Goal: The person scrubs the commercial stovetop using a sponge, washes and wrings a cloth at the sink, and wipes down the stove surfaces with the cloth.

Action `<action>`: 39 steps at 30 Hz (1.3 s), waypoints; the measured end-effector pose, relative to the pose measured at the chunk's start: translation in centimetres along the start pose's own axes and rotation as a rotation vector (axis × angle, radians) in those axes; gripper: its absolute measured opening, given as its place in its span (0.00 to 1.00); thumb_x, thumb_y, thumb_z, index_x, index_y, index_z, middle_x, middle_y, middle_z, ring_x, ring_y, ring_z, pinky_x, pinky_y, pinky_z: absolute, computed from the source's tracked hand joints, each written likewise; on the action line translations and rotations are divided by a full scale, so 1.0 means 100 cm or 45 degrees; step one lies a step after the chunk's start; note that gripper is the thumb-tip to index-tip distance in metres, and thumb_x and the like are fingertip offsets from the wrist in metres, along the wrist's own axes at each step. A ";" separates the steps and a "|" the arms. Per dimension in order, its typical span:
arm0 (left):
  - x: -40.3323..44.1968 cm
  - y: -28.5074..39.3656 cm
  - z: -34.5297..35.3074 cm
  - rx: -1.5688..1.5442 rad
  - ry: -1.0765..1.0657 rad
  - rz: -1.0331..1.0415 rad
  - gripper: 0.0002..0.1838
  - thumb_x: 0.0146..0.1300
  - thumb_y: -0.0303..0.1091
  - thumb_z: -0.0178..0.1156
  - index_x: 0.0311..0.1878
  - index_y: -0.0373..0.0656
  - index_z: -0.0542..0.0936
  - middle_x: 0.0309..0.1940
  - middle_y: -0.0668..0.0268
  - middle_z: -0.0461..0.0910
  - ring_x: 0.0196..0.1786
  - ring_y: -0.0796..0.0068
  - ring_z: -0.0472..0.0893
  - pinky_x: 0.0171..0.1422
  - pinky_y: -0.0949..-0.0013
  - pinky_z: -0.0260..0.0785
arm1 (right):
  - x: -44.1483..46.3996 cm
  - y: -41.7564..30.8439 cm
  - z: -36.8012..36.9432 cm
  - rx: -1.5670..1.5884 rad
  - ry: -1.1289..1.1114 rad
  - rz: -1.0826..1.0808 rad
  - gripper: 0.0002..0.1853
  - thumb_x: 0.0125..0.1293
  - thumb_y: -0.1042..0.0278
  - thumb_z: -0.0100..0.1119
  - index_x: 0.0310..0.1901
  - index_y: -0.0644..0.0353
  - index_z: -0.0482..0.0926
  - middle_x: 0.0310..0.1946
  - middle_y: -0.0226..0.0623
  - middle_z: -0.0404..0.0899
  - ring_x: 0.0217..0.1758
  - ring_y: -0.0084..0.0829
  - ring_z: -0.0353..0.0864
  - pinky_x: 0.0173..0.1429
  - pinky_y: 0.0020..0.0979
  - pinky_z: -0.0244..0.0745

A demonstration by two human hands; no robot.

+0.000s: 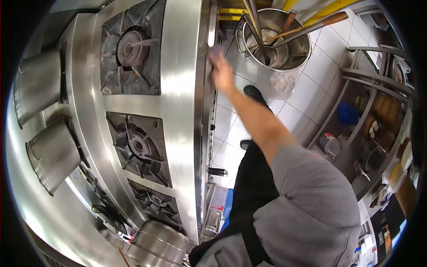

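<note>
My right hand [221, 73] reaches out along the front of a steel stove [180, 73], its fingers blurred by motion. They are closed on a small dark purplish pad [215, 52], smeared in the picture, so its exact kind is hard to tell. The pad is at the stove's front edge, seemingly against the steel front panel. Beside this hand, on the floor, stands a large steel pot [278, 66] with several long-handled tools leaning in it, among them one with a wooden handle [334, 18]. My left hand is out of view.
Burners with iron grates [138, 144] line the stove top. Steel stockpots [53, 155] stand at its back, and another pot [160, 242] at the near end. A shelf unit [342, 100] with containers stands opposite, across the white tiled floor [307, 95]. A black handle [218, 171] juts from the stove front.
</note>
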State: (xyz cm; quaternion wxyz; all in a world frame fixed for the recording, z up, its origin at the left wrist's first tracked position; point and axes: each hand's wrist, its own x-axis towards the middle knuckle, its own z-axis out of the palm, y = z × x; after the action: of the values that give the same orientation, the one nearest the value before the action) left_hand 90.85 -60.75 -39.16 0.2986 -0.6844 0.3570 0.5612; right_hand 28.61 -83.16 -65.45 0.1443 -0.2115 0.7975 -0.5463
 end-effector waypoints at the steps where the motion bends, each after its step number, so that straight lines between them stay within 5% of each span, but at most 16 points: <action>1: 0.000 -0.006 -0.001 -0.004 0.007 0.010 0.28 0.79 0.52 0.43 0.60 0.36 0.77 0.49 0.56 0.84 0.49 0.62 0.84 0.56 0.61 0.77 | -0.060 -0.004 0.009 0.008 -0.046 0.016 0.33 0.57 0.85 0.47 0.67 0.56 0.75 0.74 0.55 0.59 0.66 0.57 0.74 0.71 0.44 0.71; 4: 0.004 -0.026 -0.004 -0.004 0.017 0.061 0.27 0.79 0.52 0.44 0.60 0.37 0.78 0.48 0.56 0.84 0.48 0.62 0.84 0.55 0.61 0.77 | -0.253 -0.018 0.033 0.091 -0.221 0.138 0.38 0.56 0.88 0.43 0.73 0.57 0.68 0.80 0.49 0.51 0.70 0.53 0.72 0.70 0.45 0.73; 6: 0.006 -0.044 -0.003 -0.014 0.032 0.108 0.26 0.78 0.51 0.44 0.59 0.37 0.78 0.48 0.57 0.84 0.47 0.62 0.84 0.54 0.61 0.78 | -0.367 -0.057 0.018 0.336 -0.472 0.473 0.37 0.55 0.86 0.43 0.70 0.56 0.70 0.74 0.60 0.58 0.64 0.60 0.75 0.69 0.47 0.73; 7: 0.007 -0.053 0.000 -0.034 0.039 0.134 0.26 0.78 0.51 0.44 0.59 0.38 0.78 0.47 0.57 0.84 0.47 0.62 0.85 0.54 0.61 0.78 | -0.420 -0.060 0.015 0.193 -0.536 0.353 0.32 0.54 0.83 0.47 0.63 0.57 0.77 0.66 0.60 0.71 0.57 0.62 0.80 0.63 0.49 0.77; 8: 0.010 -0.062 0.007 -0.060 0.047 0.179 0.26 0.78 0.51 0.45 0.59 0.38 0.78 0.47 0.57 0.84 0.47 0.62 0.85 0.54 0.60 0.78 | -0.475 -0.048 0.023 0.060 -0.843 0.359 0.22 0.55 0.76 0.55 0.53 0.58 0.83 0.52 0.54 0.83 0.48 0.60 0.84 0.53 0.49 0.80; 10: 0.022 -0.079 0.018 -0.146 0.067 0.261 0.25 0.78 0.50 0.45 0.59 0.38 0.78 0.47 0.57 0.84 0.46 0.62 0.85 0.53 0.60 0.78 | -0.502 -0.049 0.025 -0.343 -2.091 -0.439 0.15 0.57 0.60 0.64 0.44 0.54 0.87 0.37 0.49 0.86 0.39 0.47 0.86 0.43 0.45 0.80; 14: 0.037 -0.123 0.046 -0.366 0.116 0.337 0.24 0.78 0.50 0.46 0.58 0.39 0.79 0.45 0.57 0.85 0.44 0.62 0.85 0.52 0.60 0.78 | -0.535 -0.045 0.036 -0.139 -2.650 -0.460 0.11 0.59 0.60 0.62 0.36 0.56 0.89 0.35 0.45 0.87 0.37 0.45 0.85 0.42 0.45 0.78; 20: 0.077 -0.210 0.108 -0.756 0.098 0.182 0.22 0.77 0.48 0.48 0.57 0.41 0.80 0.44 0.58 0.85 0.42 0.63 0.86 0.50 0.60 0.79 | -0.414 -0.193 -0.025 -0.214 -2.540 -0.338 0.27 0.71 0.41 0.58 0.40 0.62 0.88 0.33 0.45 0.87 0.36 0.35 0.83 0.45 0.39 0.76; 25: 0.128 -0.271 0.217 -0.807 -0.099 0.057 0.21 0.77 0.47 0.49 0.57 0.42 0.81 0.42 0.58 0.86 0.41 0.63 0.86 0.48 0.59 0.80 | -0.373 -0.300 -0.020 -0.176 -2.318 0.241 0.25 0.69 0.44 0.62 0.32 0.63 0.87 0.28 0.29 0.84 0.36 0.20 0.77 0.41 0.29 0.73; 28: 0.094 -0.255 0.221 -0.703 0.811 0.567 0.17 0.72 0.44 0.56 0.47 0.39 0.86 0.32 0.59 0.87 0.30 0.70 0.86 0.29 0.66 0.77 | -0.366 -0.359 0.021 -0.105 -2.159 0.016 0.13 0.67 0.59 0.65 0.32 0.61 0.85 0.28 0.25 0.83 0.32 0.20 0.78 0.41 0.25 0.73; 29: 0.044 -0.211 0.193 -1.573 0.964 0.177 0.16 0.70 0.37 0.54 0.44 0.36 0.86 0.30 0.58 0.87 0.29 0.70 0.86 0.29 0.69 0.76 | -0.364 -0.371 0.050 0.055 -2.261 -0.084 0.11 0.67 0.61 0.65 0.36 0.62 0.85 0.31 0.26 0.83 0.35 0.19 0.78 0.44 0.25 0.73; 30: 0.025 -0.203 0.176 -1.752 1.156 0.119 0.24 0.72 0.49 0.54 0.46 0.34 0.85 0.31 0.60 0.87 0.29 0.71 0.85 0.28 0.71 0.74 | -0.367 -0.384 0.078 0.224 -2.340 -0.158 0.10 0.66 0.63 0.65 0.40 0.62 0.85 0.34 0.27 0.84 0.39 0.18 0.78 0.46 0.24 0.73; 32: -0.009 -0.208 0.128 -1.915 1.587 0.015 0.20 0.73 0.41 0.51 0.47 0.32 0.84 0.25 0.61 0.84 0.23 0.75 0.80 0.26 0.71 0.70 | -0.387 -0.433 0.124 0.225 -2.428 -0.100 0.13 0.68 0.61 0.64 0.46 0.63 0.84 0.40 0.30 0.84 0.44 0.19 0.78 0.51 0.25 0.72; 34: -0.054 -0.225 0.075 -2.284 1.927 0.221 0.23 0.75 0.47 0.52 0.47 0.33 0.84 0.24 0.65 0.82 0.25 0.78 0.78 0.28 0.73 0.68 | -0.420 -0.490 0.161 0.086 -2.340 -0.164 0.18 0.69 0.54 0.64 0.47 0.63 0.85 0.41 0.33 0.85 0.45 0.24 0.80 0.53 0.29 0.73; 36: -0.091 -0.269 0.021 -2.283 2.122 0.555 0.27 0.76 0.53 0.51 0.53 0.35 0.82 0.29 0.66 0.82 0.30 0.77 0.80 0.32 0.75 0.69 | -0.457 -0.527 0.214 0.026 -2.234 -0.313 0.28 0.69 0.43 0.63 0.51 0.66 0.84 0.45 0.38 0.86 0.48 0.30 0.81 0.56 0.35 0.74; 39: -0.144 -0.326 -0.072 -2.505 2.026 0.447 0.31 0.76 0.58 0.50 0.63 0.36 0.76 0.44 0.65 0.83 0.42 0.77 0.82 0.42 0.73 0.73 | -0.519 -0.582 0.280 -0.065 -2.312 -0.415 0.37 0.68 0.34 0.59 0.55 0.69 0.82 0.54 0.46 0.82 0.58 0.34 0.78 0.63 0.37 0.70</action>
State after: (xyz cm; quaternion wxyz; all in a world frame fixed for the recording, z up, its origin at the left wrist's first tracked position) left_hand 120.08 -45.91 -23.41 -0.7048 -0.7059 -0.0423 0.0567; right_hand 97.11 -98.39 -21.40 0.6311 -0.6717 0.3503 -0.1666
